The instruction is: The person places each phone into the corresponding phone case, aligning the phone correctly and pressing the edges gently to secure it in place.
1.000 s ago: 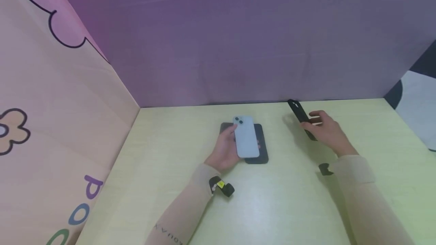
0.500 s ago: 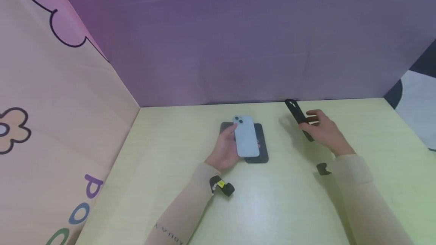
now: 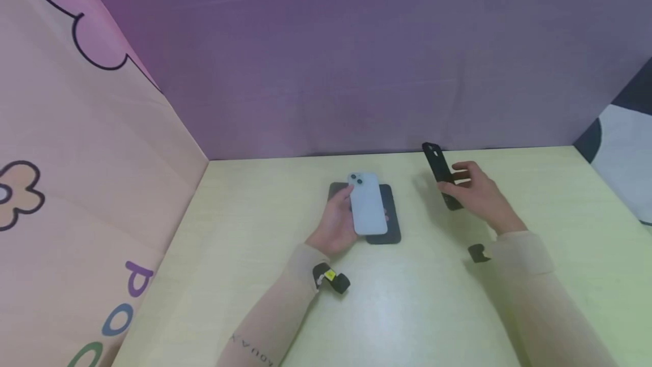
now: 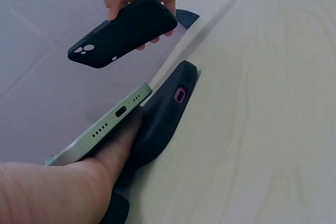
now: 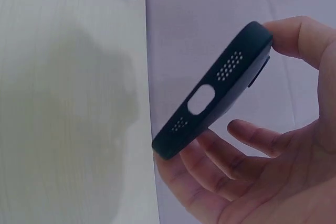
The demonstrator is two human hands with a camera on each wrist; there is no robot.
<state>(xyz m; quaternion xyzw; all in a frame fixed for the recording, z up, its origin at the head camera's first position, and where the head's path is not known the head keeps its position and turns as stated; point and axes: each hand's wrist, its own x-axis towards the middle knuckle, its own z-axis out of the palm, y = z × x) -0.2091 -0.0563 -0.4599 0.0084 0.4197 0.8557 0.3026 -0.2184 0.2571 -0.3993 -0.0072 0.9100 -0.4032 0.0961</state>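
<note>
While the left hand point(image 3: 334, 228) grips a slippery-looking phone point(image 3: 369, 207), the right hand point(image 3: 484, 197) pinches a likely flexible case point(image 3: 439, 167) by its edges.

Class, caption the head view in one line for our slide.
Left hand holds a pale phone, right hand a black phone case, over a light tabletop.

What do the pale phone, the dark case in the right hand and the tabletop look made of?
Pale phone: perhaps glass or plastic back, smooth and evenly coloured. Dark case: likely silicone or soft plastic, matte, showing little glare. Tabletop: maybe wood or laminate, satin, with faint grain.
</note>
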